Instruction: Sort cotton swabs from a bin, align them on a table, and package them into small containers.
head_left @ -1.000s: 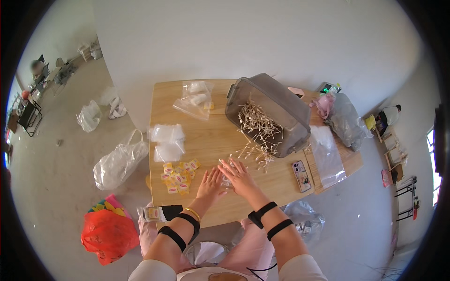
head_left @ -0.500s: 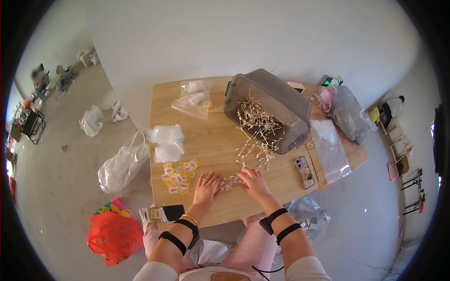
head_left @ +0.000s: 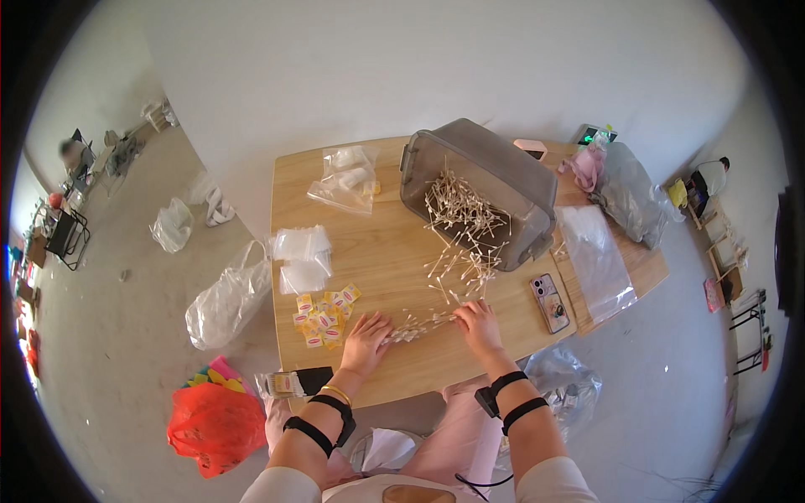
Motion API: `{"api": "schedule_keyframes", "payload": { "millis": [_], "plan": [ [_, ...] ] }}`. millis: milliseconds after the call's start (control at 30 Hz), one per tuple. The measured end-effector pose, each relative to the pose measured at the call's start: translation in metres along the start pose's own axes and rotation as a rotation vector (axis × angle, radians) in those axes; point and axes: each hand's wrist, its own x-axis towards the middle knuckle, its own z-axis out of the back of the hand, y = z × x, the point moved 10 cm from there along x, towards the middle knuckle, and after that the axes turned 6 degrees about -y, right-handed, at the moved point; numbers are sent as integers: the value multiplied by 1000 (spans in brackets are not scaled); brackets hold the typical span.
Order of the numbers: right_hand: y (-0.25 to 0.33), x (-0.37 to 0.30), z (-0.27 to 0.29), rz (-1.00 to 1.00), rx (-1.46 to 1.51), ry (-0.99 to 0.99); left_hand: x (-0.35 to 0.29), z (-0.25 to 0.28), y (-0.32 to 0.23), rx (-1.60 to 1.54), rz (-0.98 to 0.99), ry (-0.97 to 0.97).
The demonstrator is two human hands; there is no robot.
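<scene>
A loose band of cotton swabs (head_left: 412, 327) lies on the wooden table between my two hands. My left hand (head_left: 366, 339) rests palm down at the band's left end, fingers stretched out over the swab tips. At the other end my right hand (head_left: 480, 325) also lies low on the table, fingers spread and touching the last swabs. What may be under the fingers is hidden. Beyond my hands, a grey plastic bin (head_left: 520, 189) is tipped on its side. A heap of cotton swabs (head_left: 461, 205) spills from it onto the table.
Left on the table (head_left: 369, 260) are yellow-white labels (head_left: 325, 317), clear small bags (head_left: 302, 258) and a bag with white rolls (head_left: 348, 176). To the right lie a phone (head_left: 549, 303) and flat plastic bags (head_left: 597, 260). A packed swab pouch (head_left: 289, 383) sits at the front left edge.
My right hand has shifted right, away from my left hand. The swabs between them now stretch out longer and thinner. My left hand stays nearly in place.
</scene>
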Motion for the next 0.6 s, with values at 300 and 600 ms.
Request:
{"api": "schedule_keyframes", "payload": {
  "millis": [300, 600],
  "plan": [
    [44, 31, -50, 13, 31, 23, -16, -16, -2, -47, 18, 22],
    [73, 23, -39, -49, 219, 124, -5, 16, 2, -114, 203, 17]
  ]
}}
